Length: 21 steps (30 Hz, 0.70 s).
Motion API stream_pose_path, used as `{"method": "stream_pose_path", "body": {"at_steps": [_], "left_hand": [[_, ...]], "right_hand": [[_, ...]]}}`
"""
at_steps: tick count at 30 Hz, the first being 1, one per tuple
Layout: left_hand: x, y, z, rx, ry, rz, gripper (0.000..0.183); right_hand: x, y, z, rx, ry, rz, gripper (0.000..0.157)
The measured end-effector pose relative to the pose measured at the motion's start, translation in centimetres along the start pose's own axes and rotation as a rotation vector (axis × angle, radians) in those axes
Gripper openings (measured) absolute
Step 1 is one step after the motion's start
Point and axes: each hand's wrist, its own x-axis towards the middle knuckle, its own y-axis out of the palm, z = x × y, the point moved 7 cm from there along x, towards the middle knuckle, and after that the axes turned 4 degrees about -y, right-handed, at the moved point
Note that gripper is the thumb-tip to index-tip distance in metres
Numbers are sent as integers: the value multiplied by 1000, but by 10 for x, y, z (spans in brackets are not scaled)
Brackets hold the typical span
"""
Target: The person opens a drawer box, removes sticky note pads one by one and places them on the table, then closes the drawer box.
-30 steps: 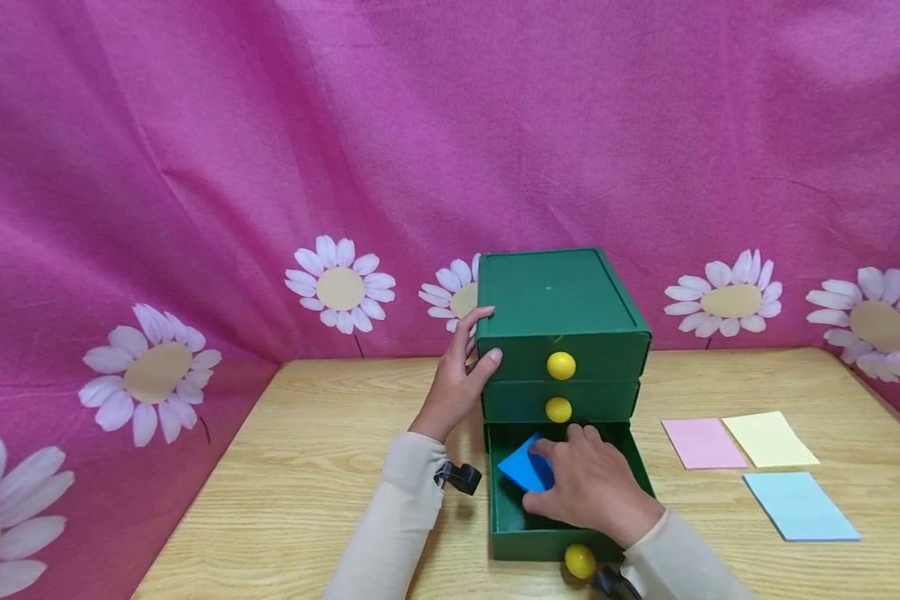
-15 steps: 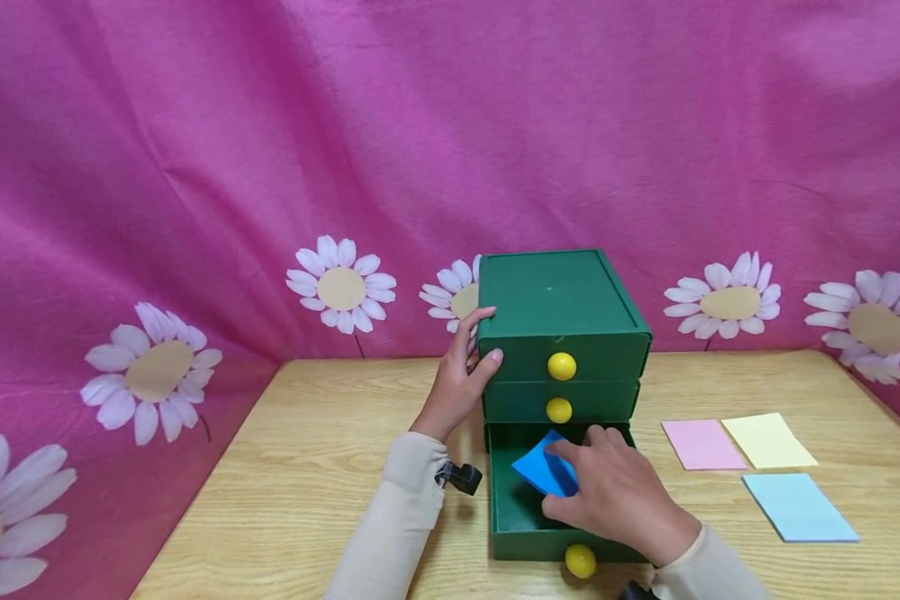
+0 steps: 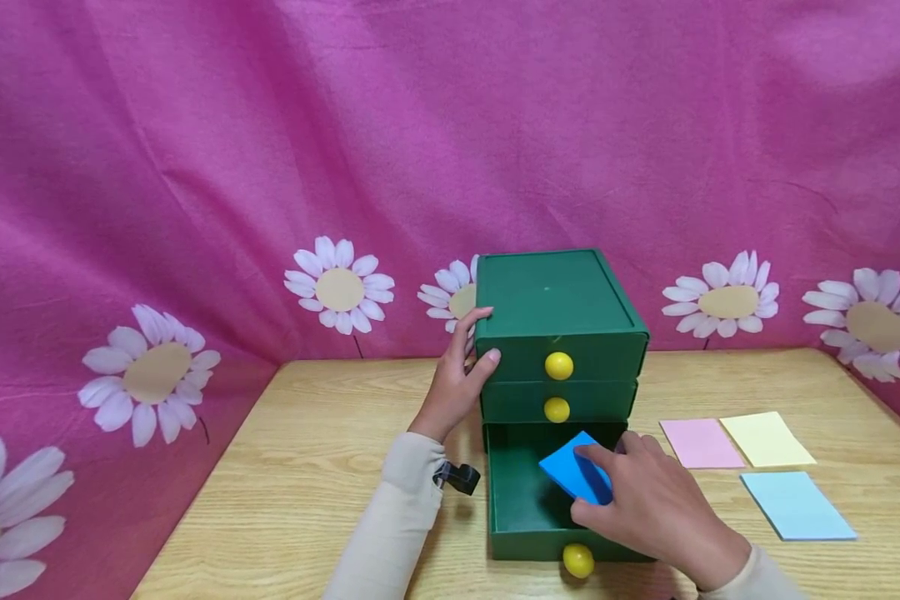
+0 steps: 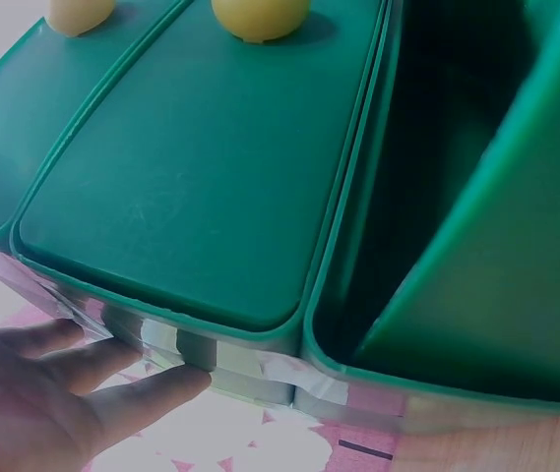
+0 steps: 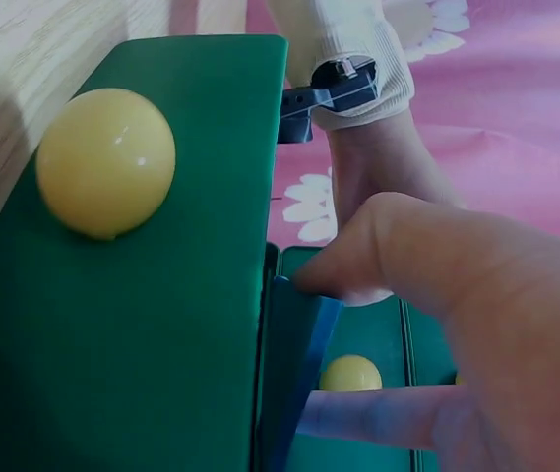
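A blue sticky note pad (image 3: 567,472) is pinched between the thumb and fingers of my right hand (image 3: 663,500). It is held tilted over the pulled-out bottom drawer (image 3: 512,500) of a green drawer cabinet (image 3: 551,292). In the right wrist view the pad (image 5: 294,364) shows edge-on beside the drawer front (image 5: 191,315). My left hand (image 3: 456,387) rests against the cabinet's left side near its upper front corner. Its fingers (image 4: 152,401) lie nearly straight along that side in the left wrist view. The two upper drawers, with yellow round knobs (image 3: 558,366), are closed.
Right of the cabinet, a pink pad (image 3: 702,443), a pale yellow pad (image 3: 768,439) and a light blue pad (image 3: 798,506) lie flat on the wooden table (image 3: 292,483). A pink cloth with white flowers (image 3: 420,167) hangs behind the table.
My right hand has moved to the right and toward the drawer's right wall, carrying the blue sticky note pad along. My left hand and the cabinet have stayed in place.
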Motion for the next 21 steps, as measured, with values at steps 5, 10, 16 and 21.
{"method": "stream_pose_path", "body": {"at_steps": [5,10,16,21], "left_hand": [[0,0,1,6,-11,-4,53],[-1,-1,2,7,-10,-5,53],[-1,0,1,-12,-7,3,54],[-6,-2,-20,-17,-16,13,54]], "right_hand": [[-5,-2,-11,12,32,2,61],[-8,-3,-23,26,86,36,67],[-11,-3,-40,34,141,96,76],[-11,-3,-51,20,149,130,79]]}}
